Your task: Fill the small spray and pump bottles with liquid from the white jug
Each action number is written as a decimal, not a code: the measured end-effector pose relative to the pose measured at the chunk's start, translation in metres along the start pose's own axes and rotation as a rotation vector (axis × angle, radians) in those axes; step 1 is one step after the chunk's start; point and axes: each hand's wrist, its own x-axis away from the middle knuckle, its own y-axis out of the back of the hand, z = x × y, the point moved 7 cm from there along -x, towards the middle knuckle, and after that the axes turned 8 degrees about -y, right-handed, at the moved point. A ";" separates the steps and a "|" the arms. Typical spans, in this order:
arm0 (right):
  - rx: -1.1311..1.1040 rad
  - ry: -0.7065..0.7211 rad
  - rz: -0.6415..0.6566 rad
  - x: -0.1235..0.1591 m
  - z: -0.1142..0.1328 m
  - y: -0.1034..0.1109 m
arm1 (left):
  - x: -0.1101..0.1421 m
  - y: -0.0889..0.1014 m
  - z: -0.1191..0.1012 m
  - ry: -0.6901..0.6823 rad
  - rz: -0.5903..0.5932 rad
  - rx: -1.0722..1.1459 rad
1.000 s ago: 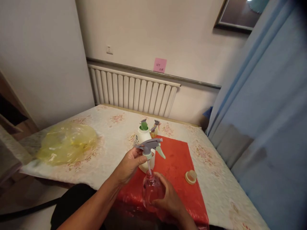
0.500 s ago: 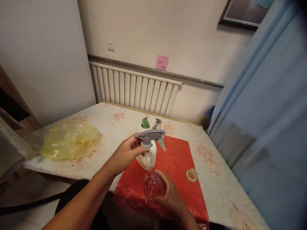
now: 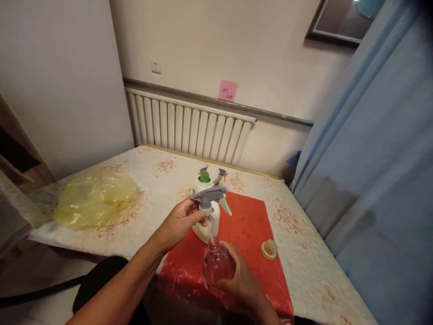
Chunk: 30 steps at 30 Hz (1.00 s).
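My left hand (image 3: pixel 184 219) grips a grey and pale green trigger sprayer head (image 3: pixel 206 198) by its collar. From the collar a thin dip tube (image 3: pixel 209 230) slants down to the mouth of a clear spray bottle (image 3: pixel 216 266), its tip seemingly inside the neck. My right hand (image 3: pixel 238 275) is wrapped around that bottle from the right and keeps it upright near the table's front edge. Behind the sprayer head stands a white jug (image 3: pixel 203 231), open at the top with something green in its mouth, partly hidden by my left hand and the sprayer.
A red plastic sheet (image 3: pixel 246 225) lies under the bottles, with a beige cap (image 3: pixel 269 249) on its right side. More sprayer tops (image 3: pixel 222 173) show behind the jug. A yellow plastic bag (image 3: pixel 96 198) rests at the left; a blue curtain (image 3: pixel 355 180) hangs at the right.
The sprayer head has come slightly lower and tilted, its nozzle end swinging a little left. The tube now meets the bottle mouth at more of a slant. Both hands keep their holds.
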 end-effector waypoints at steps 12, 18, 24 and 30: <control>0.157 -0.047 -0.083 -0.023 0.041 0.035 | 0.007 0.100 0.059 0.069 -0.510 0.604; 0.333 0.039 -0.187 -0.060 0.096 0.066 | 0.007 0.141 0.117 0.182 -0.523 0.709; 0.656 0.162 -0.269 -0.097 0.155 0.077 | 0.000 0.162 0.170 0.248 -0.449 0.790; 0.861 0.226 -0.268 -0.132 0.173 0.082 | 0.005 0.172 0.202 0.281 -0.348 0.805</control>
